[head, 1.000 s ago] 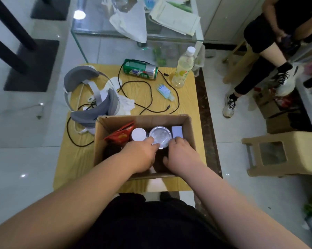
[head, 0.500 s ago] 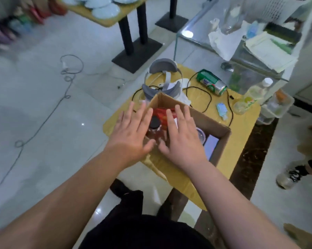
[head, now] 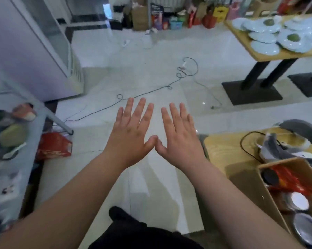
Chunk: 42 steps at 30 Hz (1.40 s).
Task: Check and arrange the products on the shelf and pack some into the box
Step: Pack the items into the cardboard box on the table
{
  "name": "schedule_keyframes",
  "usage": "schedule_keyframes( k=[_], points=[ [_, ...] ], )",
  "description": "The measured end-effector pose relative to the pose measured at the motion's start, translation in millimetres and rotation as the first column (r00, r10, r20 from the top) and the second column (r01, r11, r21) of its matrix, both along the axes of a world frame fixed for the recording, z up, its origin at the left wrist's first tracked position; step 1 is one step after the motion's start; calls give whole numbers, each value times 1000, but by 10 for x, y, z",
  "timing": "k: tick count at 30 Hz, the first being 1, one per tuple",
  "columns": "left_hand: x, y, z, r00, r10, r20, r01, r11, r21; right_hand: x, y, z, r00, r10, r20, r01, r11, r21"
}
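Over bare floor tiles, away from the box (head: pixel 270 178), your left hand (head: pixel 132 132) and right hand (head: pixel 180 135) now hang flat and empty, fingers spread, thumb tips touching. Half a second ago both palms hovered over the open carton; a second ago they were down inside it among the goods. Your head has swung left, so the box has slid to the lower right edge of view, sitting at the near corner of the small wooden table (head: pixel 223 150) beside a grey headset (head: pixel 299 133) and its black cable. Inside it you can make out a red snack packet (head: pixel 291 178), a dark lid (head: pixel 269 177) and two round metallic tops; the rest is cut off. At far left a shelf (head: pixel 13 159) holds blurred goods, with a red carton (head: pixel 52 146) on the floor by its foot. The packing pass looks finished for now, and the turn suggests you are heading back to the shelf for more products.
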<state>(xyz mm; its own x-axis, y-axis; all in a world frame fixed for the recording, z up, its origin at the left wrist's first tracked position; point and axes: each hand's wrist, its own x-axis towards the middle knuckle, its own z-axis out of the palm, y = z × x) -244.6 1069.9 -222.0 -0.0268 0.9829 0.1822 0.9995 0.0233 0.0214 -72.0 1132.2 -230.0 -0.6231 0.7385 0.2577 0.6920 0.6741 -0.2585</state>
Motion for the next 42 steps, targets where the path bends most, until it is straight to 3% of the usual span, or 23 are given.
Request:
schedule_keyframes(
  k=[8,15,20,29,34,36,39,42],
  points=[
    [-2093,-804,143,920,392,23,-393,919,38,-2414,-149,154,927,374,-2,-374,927,25],
    [-3480,-1474,376,807,589,32,-590,805,63,-4257,-518,347,796,602,-59,-599,798,63],
    [-4204,-1770,440,707,707,11,-701,699,144,-5282,-646,434,656,748,-103,-744,664,75],
    [-5382,-1714,766,423,905,-53,-892,425,150,-7158,-423,555,384,913,-136,-892,405,202],
    [-6112,-1385,1093,362,928,90,-905,327,271,-8109,-130,826,227,960,-165,-938,261,227],
    [-6425,-1185,1229,328,917,227,-908,240,342,-8421,26,915,180,963,-201,-946,226,232],
    [-6917,-899,1460,251,858,449,-940,107,323,-8818,266,1018,171,954,-246,-934,236,266],
    [-7367,-737,1586,268,762,589,-951,113,287,-9117,452,1125,129,950,-284,-933,213,290]
  ],
)
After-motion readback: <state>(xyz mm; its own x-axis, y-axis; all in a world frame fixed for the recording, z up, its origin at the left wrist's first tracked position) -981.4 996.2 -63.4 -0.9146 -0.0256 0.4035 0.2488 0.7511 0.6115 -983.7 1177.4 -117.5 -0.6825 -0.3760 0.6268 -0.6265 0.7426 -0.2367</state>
